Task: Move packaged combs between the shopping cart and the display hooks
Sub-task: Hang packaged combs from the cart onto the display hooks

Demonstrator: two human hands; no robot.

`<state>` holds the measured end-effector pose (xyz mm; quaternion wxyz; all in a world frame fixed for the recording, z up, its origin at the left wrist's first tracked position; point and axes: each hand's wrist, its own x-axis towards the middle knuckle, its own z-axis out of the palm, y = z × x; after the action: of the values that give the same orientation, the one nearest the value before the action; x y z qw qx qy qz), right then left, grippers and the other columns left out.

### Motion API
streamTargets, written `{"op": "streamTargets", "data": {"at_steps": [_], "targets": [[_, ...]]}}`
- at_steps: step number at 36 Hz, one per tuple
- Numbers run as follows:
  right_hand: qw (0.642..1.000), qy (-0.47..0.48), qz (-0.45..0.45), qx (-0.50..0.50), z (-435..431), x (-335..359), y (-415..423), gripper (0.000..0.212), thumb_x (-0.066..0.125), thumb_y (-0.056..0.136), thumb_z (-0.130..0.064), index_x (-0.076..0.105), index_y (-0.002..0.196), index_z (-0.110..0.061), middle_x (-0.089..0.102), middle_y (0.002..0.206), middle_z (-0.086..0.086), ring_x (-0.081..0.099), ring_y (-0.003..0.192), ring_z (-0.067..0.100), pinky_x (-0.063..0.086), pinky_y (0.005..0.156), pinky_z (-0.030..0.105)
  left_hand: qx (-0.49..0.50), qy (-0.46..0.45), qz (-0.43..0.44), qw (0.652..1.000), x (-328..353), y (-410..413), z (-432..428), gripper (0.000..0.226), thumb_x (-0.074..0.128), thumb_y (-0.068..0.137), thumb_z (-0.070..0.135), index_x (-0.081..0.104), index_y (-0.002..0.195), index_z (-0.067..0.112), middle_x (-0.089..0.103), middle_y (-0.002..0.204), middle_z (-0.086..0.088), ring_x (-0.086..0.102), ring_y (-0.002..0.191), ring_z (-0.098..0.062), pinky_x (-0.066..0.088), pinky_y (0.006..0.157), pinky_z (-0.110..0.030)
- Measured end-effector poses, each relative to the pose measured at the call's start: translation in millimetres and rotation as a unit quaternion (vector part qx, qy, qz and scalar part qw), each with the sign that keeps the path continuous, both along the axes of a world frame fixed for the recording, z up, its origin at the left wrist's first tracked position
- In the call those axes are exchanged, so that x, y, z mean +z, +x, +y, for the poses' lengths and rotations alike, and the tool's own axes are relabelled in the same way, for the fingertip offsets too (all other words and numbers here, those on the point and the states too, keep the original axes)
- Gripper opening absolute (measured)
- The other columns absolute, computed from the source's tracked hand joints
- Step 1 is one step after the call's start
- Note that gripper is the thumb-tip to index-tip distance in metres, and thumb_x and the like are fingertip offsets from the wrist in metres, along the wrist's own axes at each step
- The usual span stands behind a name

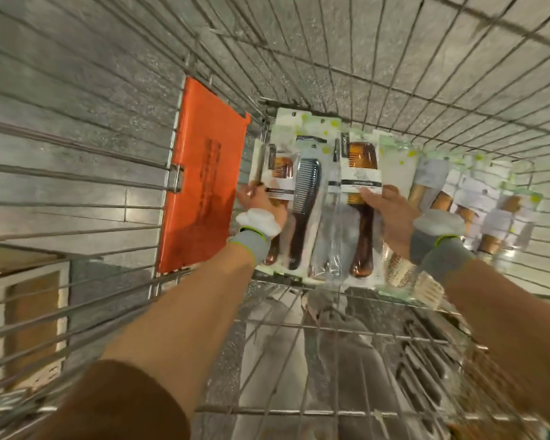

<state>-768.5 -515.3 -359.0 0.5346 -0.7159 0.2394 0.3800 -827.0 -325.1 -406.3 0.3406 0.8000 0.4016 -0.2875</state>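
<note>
Brown sleeve and two bare forearms reach down into the wire cart. Left grip is clenched round the left edge of the packaged combs, fingers curled over a small amber one. Right grip grasps the same bundle's right side, fingers on the label of a large amber comb. A dark comb lies between them. The bundle is deep inside the cart; I cannot tell whether it is lifted. An orange flap hangs just left, and more packs lie on the right.
</note>
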Motion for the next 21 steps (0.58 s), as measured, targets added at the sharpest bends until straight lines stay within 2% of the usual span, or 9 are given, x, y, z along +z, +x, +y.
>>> {"op": "streamTargets", "data": {"at_steps": [2, 5, 8, 11, 14, 16, 17, 19, 21], "targets": [[1.000, -0.010, -0.002, 0.007, -3, -3, -2, 0.013, 0.053, 0.095, -0.014, 0.057, 0.084, -0.021, 0.058, 0.087, -0.007, 0.058, 0.072, -0.004, 0.045, 0.077, 0.012, -0.015, -0.007, -0.002, 1.000, 0, -2, -4, 0.052, 0.059, 0.092, 0.021, 0.042, 0.140, 0.010, 0.023, 0.151, -0.013, 0.032, 0.138, -0.026, 0.022, 0.110, -0.029], [0.999, -0.029, 0.001, -0.029, -7, -5, -5, 0.011, 0.061, 0.091, -0.025, 0.066, 0.093, -0.016, 0.065, 0.096, 0.002, 0.063, 0.069, -0.002, 0.048, 0.061, 0.011, -0.008, -0.046, 0.006, 0.999, -3, -1, -8, 0.063, 0.068, 0.086, 0.024, 0.041, 0.141, 0.007, 0.036, 0.145, -0.015, 0.039, 0.133, -0.031, 0.031, 0.111, -0.033], [0.998, -0.028, 0.015, -0.061, -9, -3, -6, 0.034, 0.063, 0.089, -0.024, 0.063, 0.114, -0.002, 0.065, 0.117, 0.014, 0.063, 0.105, 0.025, 0.050, 0.094, 0.032, 0.005, -0.028, 0.015, 0.999, -5, 5, -6, 0.078, 0.078, 0.077, 0.028, 0.038, 0.139, 0.006, 0.046, 0.138, -0.015, 0.046, 0.127, -0.034, 0.038, 0.108, -0.039], [0.996, -0.006, 0.020, -0.082, -9, 5, -6, 0.026, 0.058, 0.092, -0.011, 0.058, 0.116, -0.001, 0.062, 0.114, 0.010, 0.061, 0.097, 0.021, 0.050, 0.094, 0.029, 0.010, -0.047, 0.063, 0.997, -4, 12, -5, 0.083, 0.080, 0.074, 0.032, 0.036, 0.139, 0.006, 0.044, 0.140, -0.013, 0.044, 0.130, -0.030, 0.038, 0.108, -0.039], [0.995, -0.001, -0.007, -0.102, -10, 9, -8, 0.034, 0.055, 0.091, -0.001, 0.052, 0.122, 0.014, 0.058, 0.120, 0.024, 0.060, 0.100, 0.030, 0.043, 0.103, 0.038, 0.005, -0.064, 0.081, 0.995, 1, 14, -4, 0.085, 0.078, 0.070, 0.042, 0.041, 0.140, 0.011, 0.052, 0.137, -0.009, 0.053, 0.122, -0.031, 0.044, 0.103, -0.039], [0.995, 0.004, -0.004, -0.097, -13, 13, -8, 0.034, 0.057, 0.091, -0.007, 0.054, 0.122, 0.007, 0.059, 0.123, 0.019, 0.059, 0.108, 0.028, 0.045, 0.101, 0.035, 0.026, -0.096, 0.055, 0.994, 2, 16, -4, 0.073, 0.072, 0.081, 0.036, 0.042, 0.141, 0.008, 0.053, 0.136, -0.008, 0.056, 0.118, -0.031, 0.045, 0.097, -0.030], [0.997, 0.018, 0.005, -0.074, -14, 18, -8, 0.032, 0.056, 0.093, -0.012, 0.054, 0.123, -0.001, 0.062, 0.117, 0.010, 0.061, 0.103, 0.021, 0.047, 0.096, 0.028, 0.050, -0.129, 0.051, 0.989, 6, 16, -7, 0.061, 0.067, 0.090, 0.026, 0.043, 0.141, 0.004, 0.053, 0.131, -0.008, 0.057, 0.114, -0.029, 0.044, 0.089, -0.025], [0.999, 0.032, 0.015, -0.013, -14, 24, -10, 0.017, 0.052, 0.096, -0.019, 0.051, 0.113, -0.022, 0.061, 0.096, -0.013, 0.058, 0.083, -0.001, 0.047, 0.076, 0.011, 0.096, -0.200, 0.023, 0.975, 12, 16, -13, 0.039, 0.059, 0.095, 0.012, 0.052, 0.132, -0.001, 0.057, 0.112, -0.009, 0.060, 0.093, -0.024, 0.043, 0.076, -0.026], [0.999, 0.037, 0.002, -0.015, -11, 25, -10, 0.009, 0.053, 0.095, -0.015, 0.057, 0.096, -0.024, 0.065, 0.089, -0.015, 0.062, 0.085, -0.001, 0.047, 0.079, 0.016, 0.103, -0.215, -0.006, 0.971, 24, 16, -20, 0.024, 0.067, 0.089, 0.014, 0.065, 0.113, 0.008, 0.064, 0.093, -0.006, 0.059, 0.083, -0.021, 0.048, 0.080, -0.031]]}}
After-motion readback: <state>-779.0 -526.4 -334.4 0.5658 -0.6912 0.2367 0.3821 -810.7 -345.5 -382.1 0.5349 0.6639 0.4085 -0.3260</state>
